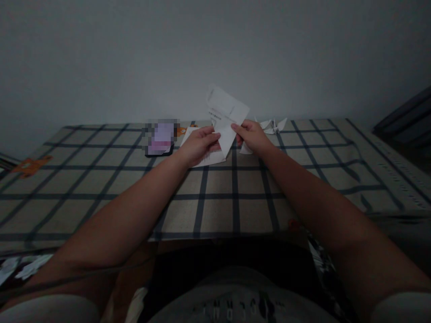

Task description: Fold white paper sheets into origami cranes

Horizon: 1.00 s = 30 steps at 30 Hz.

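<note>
The work area is dimly lit: a table point(215, 215), covered with a pale cloth bearing a dark grid, stands in front of a plain grey wall point(202, 54).

Nearest the camera is a grey shirt point(235, 305) with lettering across the front. Pale sleeves end above both bare forearms, which extend forward over the near edge of the table and converge toward its far side. An orange figure point(32, 166) is printed on the cloth at the left end.

Beyond the forearms, a flat white sheet point(210, 159) lies on the cloth, partly under the left hand point(197, 147). A folded paper point(230, 110) is held up above this sheet, tilted, with a broad printed upper part and a pointed lower end. The right hand point(252, 137) grips its right edge: thumb on the near face, fingers closed behind. The left hand is at the left edge, fingers curled and nearly together, thumb tip at the paper; whether they pinch it cannot be determined.

A phone point(161, 138), partly pixelated, lies left of the sheet. Right of the right hand, near the wall, rests a white paper figure point(276, 126) with pointed, wing-like ends.
</note>
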### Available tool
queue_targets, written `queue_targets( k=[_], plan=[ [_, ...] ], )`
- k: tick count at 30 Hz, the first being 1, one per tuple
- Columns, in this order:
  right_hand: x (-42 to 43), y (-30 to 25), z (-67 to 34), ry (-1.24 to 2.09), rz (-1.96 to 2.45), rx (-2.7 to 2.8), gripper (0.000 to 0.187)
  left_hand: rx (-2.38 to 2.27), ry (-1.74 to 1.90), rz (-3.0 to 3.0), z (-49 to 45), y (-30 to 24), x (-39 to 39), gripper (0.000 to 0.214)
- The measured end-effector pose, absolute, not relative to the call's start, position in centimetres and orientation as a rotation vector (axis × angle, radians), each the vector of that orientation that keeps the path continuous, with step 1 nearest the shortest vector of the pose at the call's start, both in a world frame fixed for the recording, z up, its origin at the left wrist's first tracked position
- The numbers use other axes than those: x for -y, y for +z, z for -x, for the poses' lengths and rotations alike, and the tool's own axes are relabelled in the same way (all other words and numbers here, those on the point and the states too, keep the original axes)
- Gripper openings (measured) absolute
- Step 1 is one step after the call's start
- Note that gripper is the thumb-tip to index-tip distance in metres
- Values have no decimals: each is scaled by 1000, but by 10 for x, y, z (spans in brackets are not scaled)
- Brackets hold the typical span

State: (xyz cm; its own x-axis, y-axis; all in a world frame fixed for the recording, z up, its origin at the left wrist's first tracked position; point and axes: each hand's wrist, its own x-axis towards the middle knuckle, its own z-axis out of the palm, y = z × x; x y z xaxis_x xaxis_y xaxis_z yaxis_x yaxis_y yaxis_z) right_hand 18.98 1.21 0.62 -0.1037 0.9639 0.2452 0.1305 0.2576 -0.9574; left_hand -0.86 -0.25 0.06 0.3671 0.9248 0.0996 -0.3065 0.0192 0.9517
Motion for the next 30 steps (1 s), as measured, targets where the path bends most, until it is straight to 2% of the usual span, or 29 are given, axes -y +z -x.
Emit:
queue_targets(
  k=[2,5,8,11,21,26,30],
  plan=[
    [-12,7,-189,1010,1081,1490,41,-708,1074,-1145,9,2,2,6],
    [-10,10,-187,1020,1098,1489,39,-747,1094,-1071,8,4,2,10],
    [-9,11,-186,1021,1108,1496,39,-758,1100,-1058,7,6,2,3],
    [-10,9,-188,1025,1093,1516,41,-775,1101,-1070,6,5,3,10],
    [-12,5,-188,1031,1050,1572,46,-751,1224,-1089,8,5,3,3],
    [-10,7,-188,1032,1046,1606,45,-791,1210,-1107,8,2,0,16],
    [-9,8,-188,1051,1064,1606,44,-837,1266,-1135,8,2,-1,14]
  ],
)
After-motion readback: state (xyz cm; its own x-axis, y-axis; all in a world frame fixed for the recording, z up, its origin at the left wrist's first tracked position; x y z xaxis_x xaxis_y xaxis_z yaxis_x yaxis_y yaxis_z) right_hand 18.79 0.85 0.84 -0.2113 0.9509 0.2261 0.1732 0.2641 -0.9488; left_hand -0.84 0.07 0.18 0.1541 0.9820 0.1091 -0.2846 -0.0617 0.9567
